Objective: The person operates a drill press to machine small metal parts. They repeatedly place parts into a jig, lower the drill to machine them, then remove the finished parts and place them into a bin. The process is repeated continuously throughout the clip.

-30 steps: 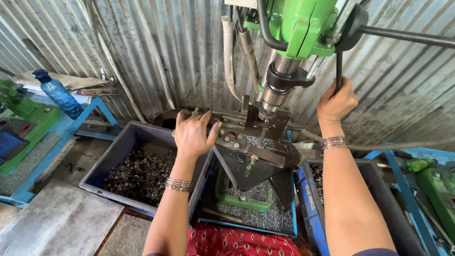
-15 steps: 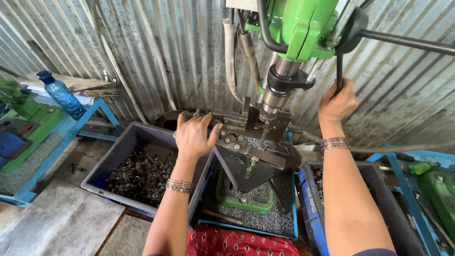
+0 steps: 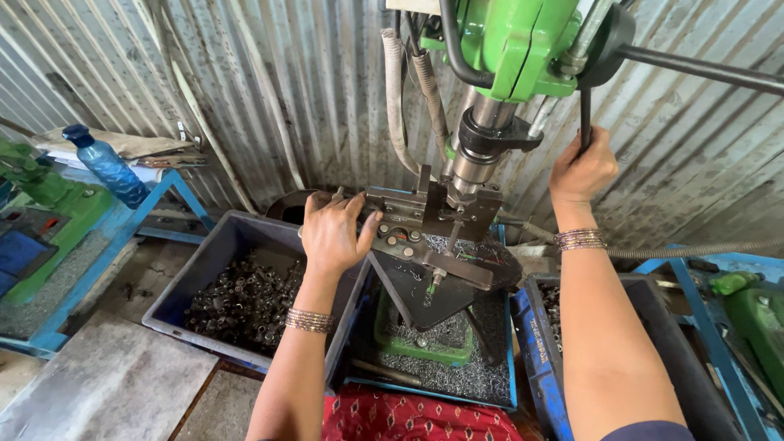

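Right grip (image 3: 581, 167) wrapped around black lever (image 3: 585, 114); left grip (image 3: 333, 233) spread on fixture (image 3: 425, 224) beside nut-filled grey bin (image 3: 245, 302).

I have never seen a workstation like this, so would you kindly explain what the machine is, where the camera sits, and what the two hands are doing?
The view comes from a camera worn on the worker's head, looking down at their own arms. The green machine is an upright drill press standing against a corrugated metal wall. The right hand grips its black feed lever. The left hand rests on the metal fixture under the spindle. Left of the fixture sits a grey bin of small dark metal parts. Below the fixture, a green tray catches metal shavings. A blue water bottle stands on the side bench.
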A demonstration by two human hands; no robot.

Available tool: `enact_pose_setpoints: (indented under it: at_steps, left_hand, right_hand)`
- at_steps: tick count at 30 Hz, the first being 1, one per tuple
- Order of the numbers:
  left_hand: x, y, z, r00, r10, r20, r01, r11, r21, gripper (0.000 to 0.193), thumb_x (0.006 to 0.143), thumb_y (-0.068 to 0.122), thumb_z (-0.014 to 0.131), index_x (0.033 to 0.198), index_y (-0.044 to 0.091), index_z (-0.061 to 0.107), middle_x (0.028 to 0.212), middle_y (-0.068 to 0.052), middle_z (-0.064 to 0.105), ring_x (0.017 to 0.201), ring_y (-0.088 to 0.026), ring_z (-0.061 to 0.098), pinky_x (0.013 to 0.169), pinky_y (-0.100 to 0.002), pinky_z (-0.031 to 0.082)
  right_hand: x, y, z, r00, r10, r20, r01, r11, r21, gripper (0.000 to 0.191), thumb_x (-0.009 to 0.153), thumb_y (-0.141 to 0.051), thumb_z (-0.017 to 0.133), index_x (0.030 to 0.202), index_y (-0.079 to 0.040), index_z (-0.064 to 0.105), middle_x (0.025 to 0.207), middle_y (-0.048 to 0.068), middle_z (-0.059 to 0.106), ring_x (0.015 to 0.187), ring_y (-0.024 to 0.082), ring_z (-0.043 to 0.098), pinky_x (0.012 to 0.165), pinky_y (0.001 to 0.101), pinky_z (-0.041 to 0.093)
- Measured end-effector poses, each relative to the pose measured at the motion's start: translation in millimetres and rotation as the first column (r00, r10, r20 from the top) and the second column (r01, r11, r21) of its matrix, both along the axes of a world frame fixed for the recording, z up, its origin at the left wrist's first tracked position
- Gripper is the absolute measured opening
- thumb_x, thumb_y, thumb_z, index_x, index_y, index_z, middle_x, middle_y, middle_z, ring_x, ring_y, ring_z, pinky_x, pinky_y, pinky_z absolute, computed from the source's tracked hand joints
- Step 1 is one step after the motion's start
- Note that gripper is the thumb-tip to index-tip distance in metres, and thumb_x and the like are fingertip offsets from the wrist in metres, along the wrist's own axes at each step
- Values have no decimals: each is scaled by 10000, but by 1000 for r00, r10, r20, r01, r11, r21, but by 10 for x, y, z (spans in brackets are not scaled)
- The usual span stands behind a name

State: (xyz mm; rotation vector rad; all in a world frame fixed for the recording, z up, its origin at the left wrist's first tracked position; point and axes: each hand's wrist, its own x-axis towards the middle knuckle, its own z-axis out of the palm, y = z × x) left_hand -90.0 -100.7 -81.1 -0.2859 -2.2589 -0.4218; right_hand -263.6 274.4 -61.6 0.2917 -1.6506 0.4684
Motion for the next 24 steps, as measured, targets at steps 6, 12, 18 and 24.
enact_pose_setpoints:
  at_steps: [6,12,18,24]
  left_hand:
    - [-11,-16,-10,999,2,-40,-3,999,-32,456,950,422,610,1055,2,751,865,-150,753,879,-335,701,970,-472,433]
    - [5,-30,-5,1000,-22,-22,22,1000,0,487,946,441,606,1073,-7,749,829,-167,735,817,-339,683,947,-472,442]
    - [16,-24,0,1000,-6,-8,6,1000,2,485,940,446,605,1077,3,748,794,-176,718,799,-345,680,939,-475,447]
    - [7,-40,-10,1000,-5,-22,6,1000,1,498,920,460,607,1071,5,742,830,-164,734,805,-344,680,924,-481,445]
  right_hand:
    - [-38,2,12,999,-37,10,37,999,-1,64,1036,-66,644,1069,-11,642,766,185,649,687,417,662,611,486,505]
    - [-54,-8,18,999,-23,28,23,1000,-5,58,1039,-72,632,1072,-25,633,794,165,674,701,401,676,624,484,515]
    - [-55,-3,46,996,-8,84,9,1000,-15,63,1045,-83,623,1091,-41,615,825,152,690,733,396,690,649,479,522]
    - [-166,-43,210,988,107,114,-101,993,-55,60,1064,-70,595,1119,-47,600,854,166,676,778,408,681,675,483,517]
